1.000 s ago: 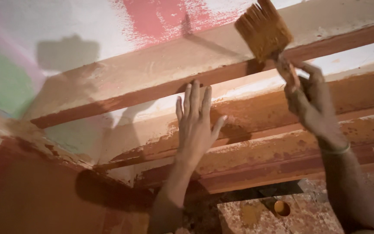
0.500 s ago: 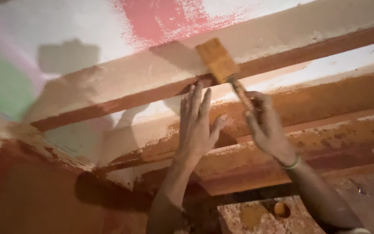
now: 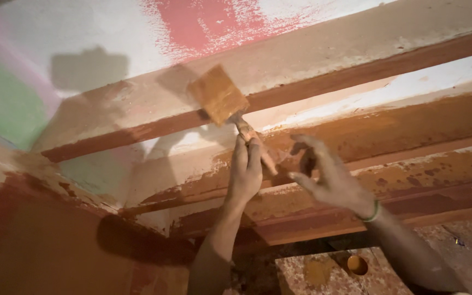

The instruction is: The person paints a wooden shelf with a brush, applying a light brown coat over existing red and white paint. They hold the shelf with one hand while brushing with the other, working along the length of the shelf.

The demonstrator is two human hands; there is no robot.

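While right hand pinches the brush handle, bristles at 12 on the beam, left hand lies flat, open, empty; mid-stroke, needs even pressure w/ next pass.

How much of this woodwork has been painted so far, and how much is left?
Done: the lower stepped mouldings already wear patchy orange-brown paint. In hand: the right hand holds the flat, paint-loaded wooden brush against the upper pale beam, while the left hand rests flat beside the handle. Left: most of that pale beam is bare, and the coated bands look uneven, perhaps needing another pass.
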